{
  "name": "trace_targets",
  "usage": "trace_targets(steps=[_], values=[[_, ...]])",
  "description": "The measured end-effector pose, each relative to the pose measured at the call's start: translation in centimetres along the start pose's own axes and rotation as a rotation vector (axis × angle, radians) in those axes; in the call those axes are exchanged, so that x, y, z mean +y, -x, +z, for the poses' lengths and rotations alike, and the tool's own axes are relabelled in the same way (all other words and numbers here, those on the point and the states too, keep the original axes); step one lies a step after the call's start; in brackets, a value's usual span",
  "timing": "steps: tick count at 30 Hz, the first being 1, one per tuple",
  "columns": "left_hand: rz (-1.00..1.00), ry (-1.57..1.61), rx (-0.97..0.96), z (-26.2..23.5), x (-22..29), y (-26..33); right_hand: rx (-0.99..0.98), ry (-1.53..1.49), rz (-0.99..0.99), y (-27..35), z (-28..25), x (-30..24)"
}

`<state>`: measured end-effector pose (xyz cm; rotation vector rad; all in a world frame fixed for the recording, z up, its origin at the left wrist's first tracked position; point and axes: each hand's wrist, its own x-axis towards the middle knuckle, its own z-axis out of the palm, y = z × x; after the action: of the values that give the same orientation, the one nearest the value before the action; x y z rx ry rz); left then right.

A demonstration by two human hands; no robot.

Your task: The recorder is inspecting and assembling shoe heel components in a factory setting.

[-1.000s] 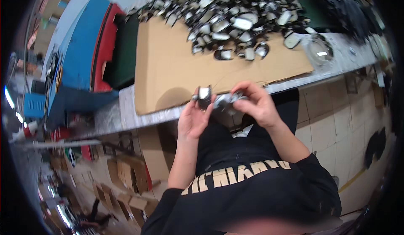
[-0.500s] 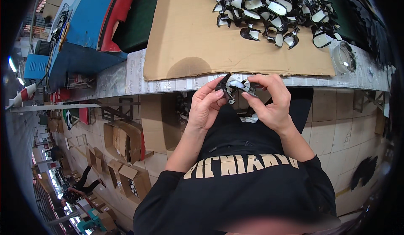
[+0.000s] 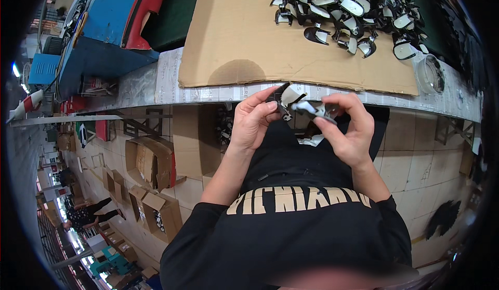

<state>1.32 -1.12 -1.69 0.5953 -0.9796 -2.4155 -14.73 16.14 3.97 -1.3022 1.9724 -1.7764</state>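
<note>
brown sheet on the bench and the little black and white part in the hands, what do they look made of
Brown sheet: corrugated cardboard by the look, matte tan, rough torn edges and a darker round stain. Black and white part, held by left hand and right hand: probably moulded plastic, glossy black with a smooth pale face; too small to be certain.

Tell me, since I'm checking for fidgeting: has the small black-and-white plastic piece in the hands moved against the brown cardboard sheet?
Yes. The black-and-white plastic piece has come toward the person's body, from over the table edge to below the cardboard sheet's near edge.

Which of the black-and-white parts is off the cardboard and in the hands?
The one part pinched between left hand and right hand, below the table edge; the others lie heaped on the cardboard sheet.
</note>
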Motion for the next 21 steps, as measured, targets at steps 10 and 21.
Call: trace_targets(steps=[10, 21], values=[[-0.034, -0.109, 0.007, 1.8, -0.2, 1.2, 0.078, 0.148, -0.153, -1.0, 1.4, 1.4], [-0.048, 0.042, 0.058, 1.3, -0.6, 0.7, 0.031, 0.094, -0.081, 0.0, 1.1, 1.4]])
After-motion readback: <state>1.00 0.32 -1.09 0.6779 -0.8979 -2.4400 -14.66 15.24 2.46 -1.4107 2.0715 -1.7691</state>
